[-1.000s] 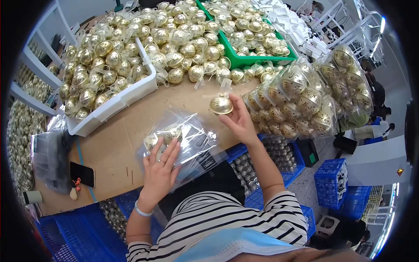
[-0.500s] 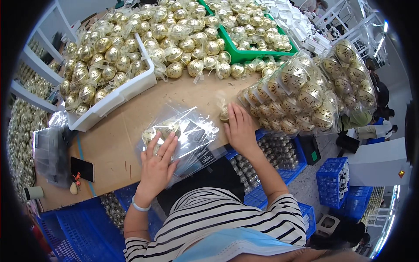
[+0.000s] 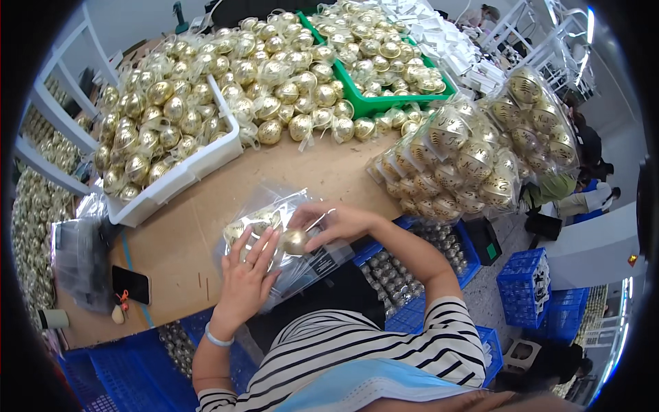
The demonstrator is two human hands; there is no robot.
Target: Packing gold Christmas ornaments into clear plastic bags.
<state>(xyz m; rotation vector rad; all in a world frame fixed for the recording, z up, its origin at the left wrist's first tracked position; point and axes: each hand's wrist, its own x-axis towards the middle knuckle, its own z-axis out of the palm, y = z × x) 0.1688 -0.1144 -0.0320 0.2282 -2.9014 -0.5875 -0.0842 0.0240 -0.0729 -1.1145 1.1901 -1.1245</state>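
My right hand (image 3: pixel 338 223) curls around a shiny gold ball ornament (image 3: pixel 296 242) above a stack of clear plastic bags (image 3: pixel 312 264). Beside it my left hand (image 3: pixel 247 278) lies with fingers stretched out on the top bag, at the near edge of the table. Under and beyond the left fingertips, more gold ornaments (image 3: pixel 264 221) show through the clear plastic; my fingers partly cover them.
Heaped gold ornaments (image 3: pixel 268 103) fill the back of the brown table (image 3: pixel 185 213), around a white bin (image 3: pixel 180 187) and a green bin (image 3: pixel 401 103). Filled clear packs (image 3: pixel 449 165) stand at right. A phone (image 3: pixel 130 284) lies at left; a blue crate (image 3: pixel 419 302) sits below.
My right hand has moved left from the table's right part to the bags, bringing a gold ball ornament with it. My left hand stays on the bag.
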